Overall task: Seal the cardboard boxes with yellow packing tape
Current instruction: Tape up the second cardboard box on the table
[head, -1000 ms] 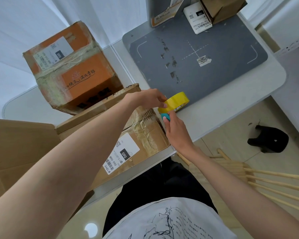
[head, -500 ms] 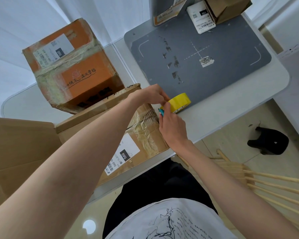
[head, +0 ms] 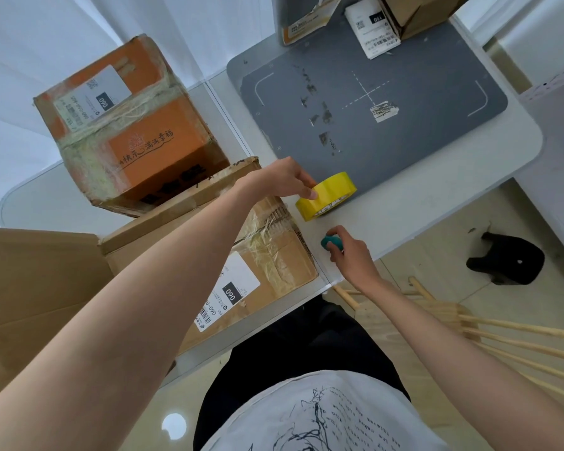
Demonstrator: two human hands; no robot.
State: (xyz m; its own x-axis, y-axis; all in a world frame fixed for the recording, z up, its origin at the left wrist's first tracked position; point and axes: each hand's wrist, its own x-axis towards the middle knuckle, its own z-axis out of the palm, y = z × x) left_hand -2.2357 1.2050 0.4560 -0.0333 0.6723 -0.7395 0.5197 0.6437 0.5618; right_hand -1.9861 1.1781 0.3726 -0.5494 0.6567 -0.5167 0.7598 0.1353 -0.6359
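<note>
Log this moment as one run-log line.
left hand: holding yellow tape roll on table | right hand: holding teal object | brown box: adjacent

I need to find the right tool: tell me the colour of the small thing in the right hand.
Teal, seen in the head view: small tool in the right hand.

open: grey mat [head: 420,131], bare mid-surface. blocked left: orange box [head: 137,135] on brown box [head: 251,255]. far edge: small boxes [head: 414,11].
</note>
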